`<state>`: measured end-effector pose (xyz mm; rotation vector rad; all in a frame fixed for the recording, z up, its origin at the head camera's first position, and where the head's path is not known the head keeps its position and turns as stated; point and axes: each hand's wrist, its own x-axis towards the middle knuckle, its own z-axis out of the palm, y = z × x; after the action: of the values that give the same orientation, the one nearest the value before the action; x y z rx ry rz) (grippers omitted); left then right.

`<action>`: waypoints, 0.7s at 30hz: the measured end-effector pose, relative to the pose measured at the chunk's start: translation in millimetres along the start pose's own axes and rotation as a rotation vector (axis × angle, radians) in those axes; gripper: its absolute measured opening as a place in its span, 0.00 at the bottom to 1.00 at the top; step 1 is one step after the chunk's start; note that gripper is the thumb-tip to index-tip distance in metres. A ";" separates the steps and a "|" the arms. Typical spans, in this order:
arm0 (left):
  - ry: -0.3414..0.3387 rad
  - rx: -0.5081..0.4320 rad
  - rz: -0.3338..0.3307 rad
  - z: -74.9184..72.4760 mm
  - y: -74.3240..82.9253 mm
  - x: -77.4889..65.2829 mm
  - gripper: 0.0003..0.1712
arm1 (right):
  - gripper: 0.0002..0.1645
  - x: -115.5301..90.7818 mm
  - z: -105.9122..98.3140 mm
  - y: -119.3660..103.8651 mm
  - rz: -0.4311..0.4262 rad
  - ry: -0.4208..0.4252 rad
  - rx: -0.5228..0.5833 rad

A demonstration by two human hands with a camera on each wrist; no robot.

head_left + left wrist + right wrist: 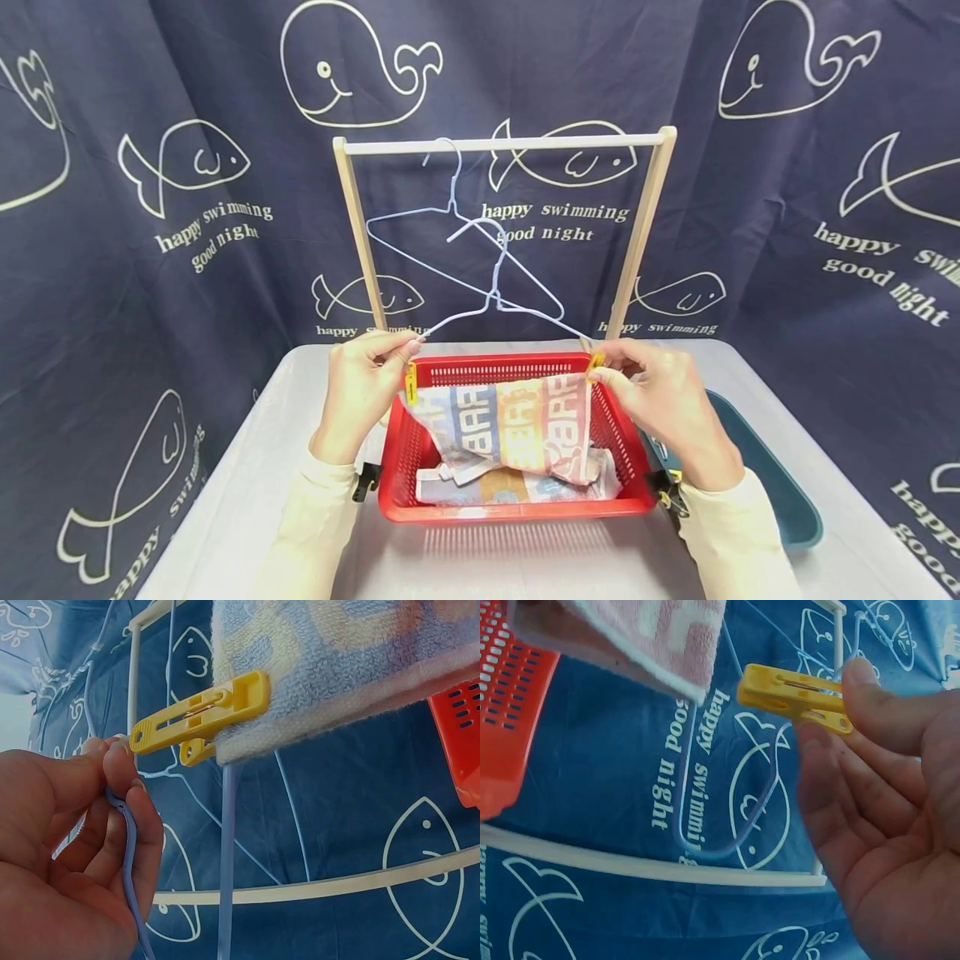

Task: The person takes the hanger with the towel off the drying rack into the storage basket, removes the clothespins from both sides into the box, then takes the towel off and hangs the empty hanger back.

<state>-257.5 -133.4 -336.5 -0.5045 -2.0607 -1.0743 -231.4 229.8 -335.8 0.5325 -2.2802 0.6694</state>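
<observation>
wears long, plain cream sleeves (318,525), lightly creased, with a small black device (367,482) beside the end of each; shows both hands (360,387) bare.

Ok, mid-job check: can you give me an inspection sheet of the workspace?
Surface: white table.
Job's things: printed towel hanging down into the red basket, yellow clip on its left corner; blue hanger at its top edge; more cloth in the basket.
Clutter: blue-green tray at right, contents unclear.
Hands: left hand pinches the blue hanger; right hand pinches a second clip, seemingly off the towel.
Cables: nothing seen.
Surroundings: wooden rack with another hanger on its bar; dark blue curtain with whale and fish drawings.
</observation>
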 end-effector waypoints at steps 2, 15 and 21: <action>0.003 -0.005 -0.003 -0.4 0.2 0.3 0.10 | 0.19 0.9 -1.6 0.6 -0.011 -0.004 -0.003; -0.018 -0.002 -0.032 1.1 -1.7 -1.0 0.09 | 0.24 -0.2 -11.4 0.6 0.025 0.046 0.041; -0.015 -0.013 -0.033 0.6 -0.9 -0.8 0.09 | 0.23 3.7 -20.7 4.5 0.033 0.097 -0.008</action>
<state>-257.8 -133.4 -337.8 -0.4875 -2.0829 -1.1065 -225.9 245.0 -321.6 0.4495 -2.2040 0.6869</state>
